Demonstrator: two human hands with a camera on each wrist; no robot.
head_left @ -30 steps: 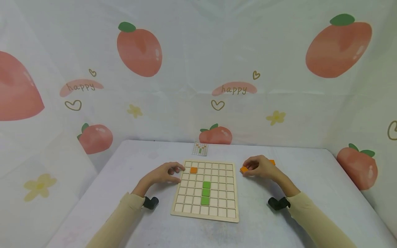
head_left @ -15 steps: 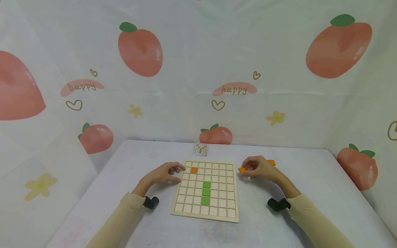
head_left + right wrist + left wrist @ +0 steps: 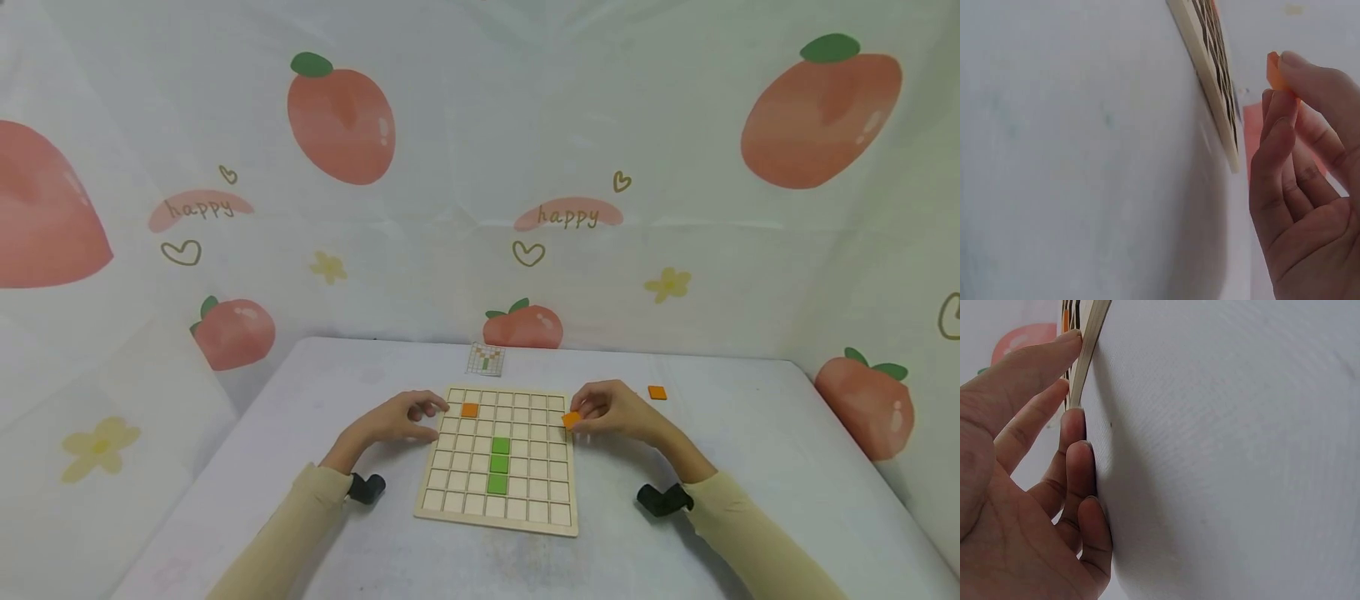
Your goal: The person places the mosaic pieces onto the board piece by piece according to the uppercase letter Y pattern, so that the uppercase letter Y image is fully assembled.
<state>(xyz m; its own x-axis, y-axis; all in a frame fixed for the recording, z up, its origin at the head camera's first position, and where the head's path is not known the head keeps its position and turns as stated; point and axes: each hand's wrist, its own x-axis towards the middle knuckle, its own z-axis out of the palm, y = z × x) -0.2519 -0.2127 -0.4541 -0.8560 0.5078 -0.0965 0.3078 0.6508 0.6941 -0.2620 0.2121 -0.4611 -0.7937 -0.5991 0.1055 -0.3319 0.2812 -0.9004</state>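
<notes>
A wooden grid board (image 3: 459, 481) lies on the table, with one orange tile (image 3: 469, 410) in its upper left part and a column of green tiles (image 3: 498, 464) near the middle. My left hand (image 3: 397, 419) rests at the board's left edge, thumb and fingertips touching the rim, fingers loosely bent. Between thumb and fingers my right hand (image 3: 617, 410) pinches an orange square tile (image 3: 572, 420), held at the board's right edge. The right wrist view shows this tile (image 3: 1275, 72) raised off the table, the board's side beyond it.
Another orange tile (image 3: 657, 392) lies on the table behind the right hand. A small pattern card (image 3: 486, 360) with a coloured grid sits behind the board. A white cloth printed with peaches (image 3: 522, 326) hangs at the table's back edge.
My right hand has moved left with the orange tile, from beside the board to its right edge. The tile left behind is now fully visible. My left hand has stayed in place.
</notes>
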